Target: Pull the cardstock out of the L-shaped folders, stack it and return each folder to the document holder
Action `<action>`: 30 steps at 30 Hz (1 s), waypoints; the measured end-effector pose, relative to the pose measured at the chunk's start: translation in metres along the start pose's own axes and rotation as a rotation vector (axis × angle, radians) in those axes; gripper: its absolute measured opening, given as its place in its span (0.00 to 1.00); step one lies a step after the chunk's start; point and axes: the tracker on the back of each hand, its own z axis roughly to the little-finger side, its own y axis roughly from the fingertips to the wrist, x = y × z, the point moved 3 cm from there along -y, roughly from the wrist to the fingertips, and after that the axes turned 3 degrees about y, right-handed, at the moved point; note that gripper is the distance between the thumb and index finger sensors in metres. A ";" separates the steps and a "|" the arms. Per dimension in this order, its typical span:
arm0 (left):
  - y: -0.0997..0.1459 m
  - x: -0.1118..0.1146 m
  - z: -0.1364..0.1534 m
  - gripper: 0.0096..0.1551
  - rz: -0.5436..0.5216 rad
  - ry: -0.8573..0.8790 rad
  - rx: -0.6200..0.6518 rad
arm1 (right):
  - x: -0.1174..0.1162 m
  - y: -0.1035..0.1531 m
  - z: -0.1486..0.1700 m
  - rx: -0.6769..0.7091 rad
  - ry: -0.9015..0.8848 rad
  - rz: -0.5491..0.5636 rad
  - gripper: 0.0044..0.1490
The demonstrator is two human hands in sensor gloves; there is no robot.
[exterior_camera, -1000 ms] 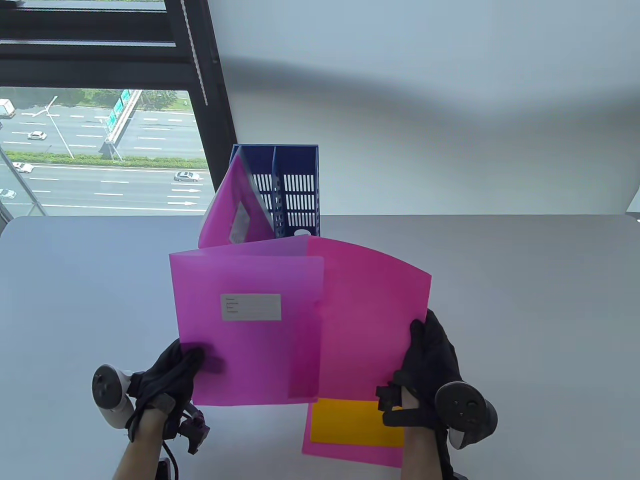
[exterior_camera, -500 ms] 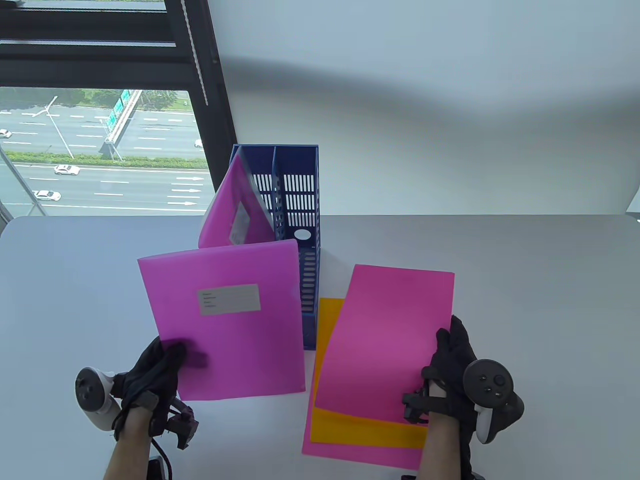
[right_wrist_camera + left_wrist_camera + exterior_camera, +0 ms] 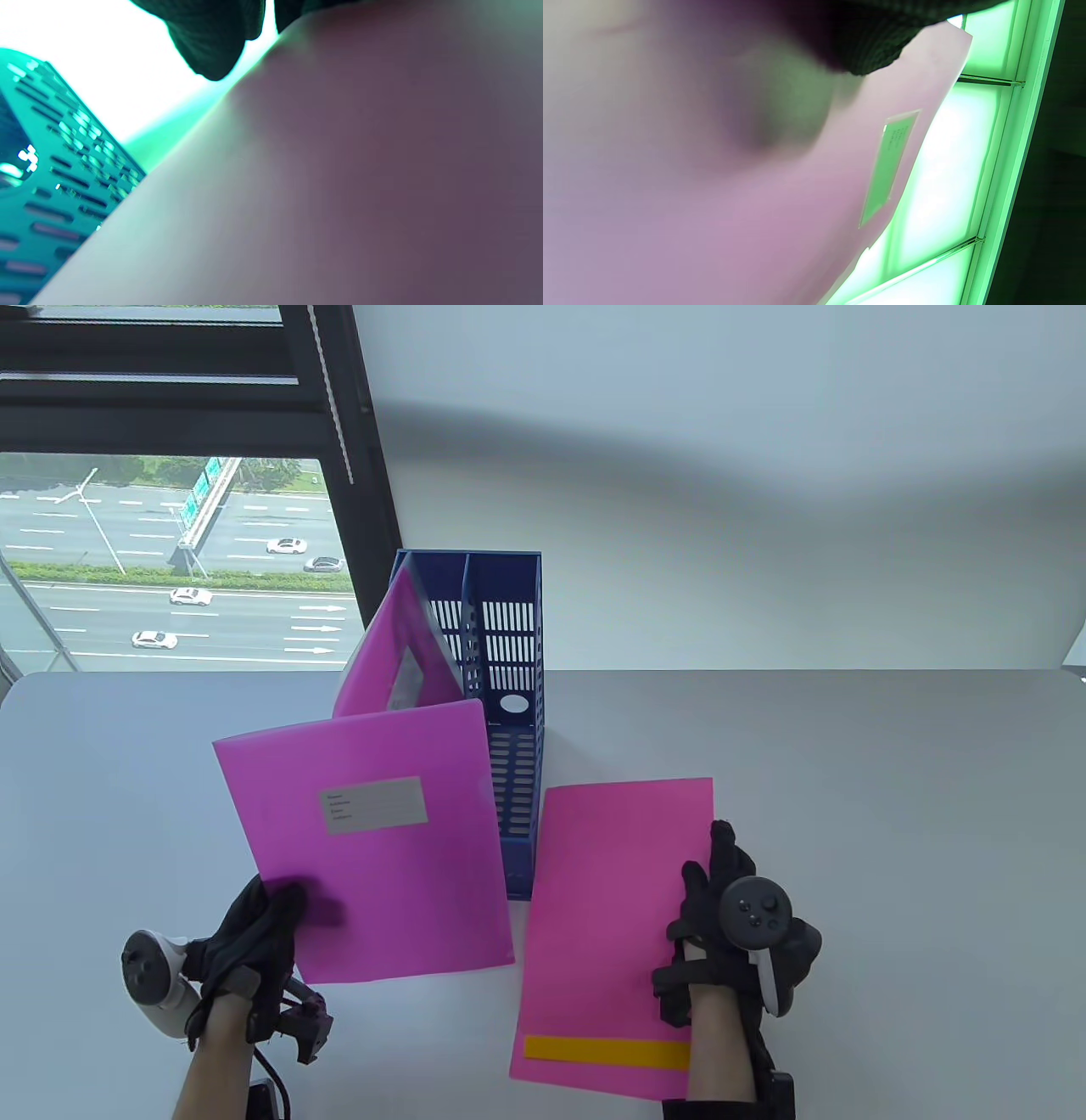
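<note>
My left hand point(image 3: 280, 903) pinches the lower left corner of a translucent pink L-shaped folder point(image 3: 373, 831) with a grey label point(image 3: 375, 804), held up off the table and tilted. The left wrist view shows that folder point(image 3: 734, 203) from close up. My right hand point(image 3: 711, 869) holds the right edge of a pink cardstock sheet point(image 3: 611, 899), thumb on top. The sheet lies on a stack with a yellow sheet point(image 3: 607, 1050) showing as a strip near its front. The blue document holder point(image 3: 513, 661) stands behind, with another pink folder point(image 3: 399, 661) leaning in its left compartment.
The white table point(image 3: 891, 814) reaches back to a wall. A window point(image 3: 170, 560) is at the back left. The holder's slotted side point(image 3: 55, 178) is just left of the cardstock point(image 3: 339, 169) in the right wrist view.
The right hand has drawn the pink cardstock out of the folder and lowered it onto the yellow sheet. The left hand has carried the folder left, clear of the cardstock.
</note>
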 end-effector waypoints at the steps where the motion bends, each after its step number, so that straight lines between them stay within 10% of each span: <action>1: 0.000 0.000 0.000 0.22 0.001 -0.002 -0.001 | -0.006 0.000 -0.003 0.005 0.018 -0.042 0.42; 8: 0.000 0.001 0.001 0.22 0.010 -0.007 -0.001 | -0.060 -0.001 -0.003 -0.073 0.335 -0.473 0.45; 18: 0.000 0.004 0.003 0.22 0.029 -0.018 -0.004 | -0.060 0.001 -0.007 -0.034 0.278 -0.407 0.47; 30: 0.000 0.006 0.004 0.22 0.045 -0.015 0.008 | -0.018 0.040 -0.076 0.335 -0.023 -0.002 0.40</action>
